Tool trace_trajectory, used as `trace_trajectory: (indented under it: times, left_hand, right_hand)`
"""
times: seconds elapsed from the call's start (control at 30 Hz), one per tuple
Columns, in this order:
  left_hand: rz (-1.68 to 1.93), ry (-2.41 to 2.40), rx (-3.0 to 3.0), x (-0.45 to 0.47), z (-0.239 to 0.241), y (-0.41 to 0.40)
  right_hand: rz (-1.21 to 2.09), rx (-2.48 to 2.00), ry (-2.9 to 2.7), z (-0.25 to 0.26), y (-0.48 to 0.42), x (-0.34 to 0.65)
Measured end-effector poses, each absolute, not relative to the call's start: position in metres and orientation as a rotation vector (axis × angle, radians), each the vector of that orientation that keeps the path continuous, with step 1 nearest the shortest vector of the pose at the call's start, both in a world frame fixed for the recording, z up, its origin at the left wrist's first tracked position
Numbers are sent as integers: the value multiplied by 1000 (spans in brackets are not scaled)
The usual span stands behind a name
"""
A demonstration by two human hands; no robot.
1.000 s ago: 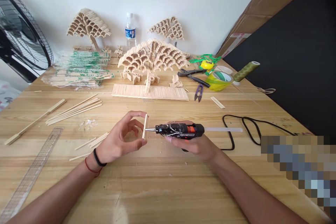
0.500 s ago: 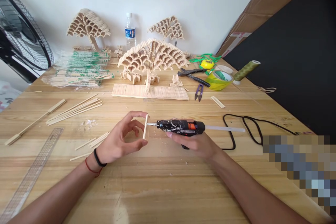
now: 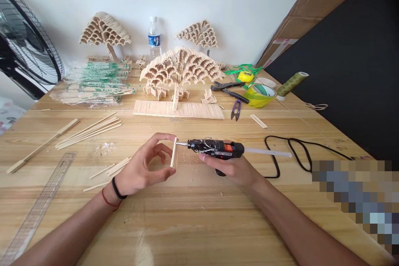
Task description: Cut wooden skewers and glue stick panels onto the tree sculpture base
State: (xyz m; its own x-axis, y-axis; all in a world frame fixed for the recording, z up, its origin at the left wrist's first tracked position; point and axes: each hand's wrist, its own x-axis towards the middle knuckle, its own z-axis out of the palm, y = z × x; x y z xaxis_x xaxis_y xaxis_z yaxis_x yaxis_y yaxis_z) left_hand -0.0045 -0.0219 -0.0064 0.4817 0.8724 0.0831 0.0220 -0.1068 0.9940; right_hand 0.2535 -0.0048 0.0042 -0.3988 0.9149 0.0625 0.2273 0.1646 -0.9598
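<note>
left hand [image 3: 141, 169] curls in a pinch, right hand [image 3: 236, 170] grips.

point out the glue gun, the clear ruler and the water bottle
glue gun [image 3: 215, 148]: head view, on its black body
clear ruler [image 3: 41, 203]: head view, midway along its length
water bottle [image 3: 154, 40]: head view, on its blue label

- A craft workspace is suggested by a wooden table [image 3: 174, 224].
- Stick-built trees [image 3: 181, 66] are stood toward its back.
- A glue gun [image 3: 213, 148] is held above it.
</note>
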Motion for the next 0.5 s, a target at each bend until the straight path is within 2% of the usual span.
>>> trace_trajectory:
  times: [0.5]
  left_hand:
    - [889,814,1516,-4,-3,-22]
  right_hand:
    - [1238,-1152,-1713,-2,-3,257]
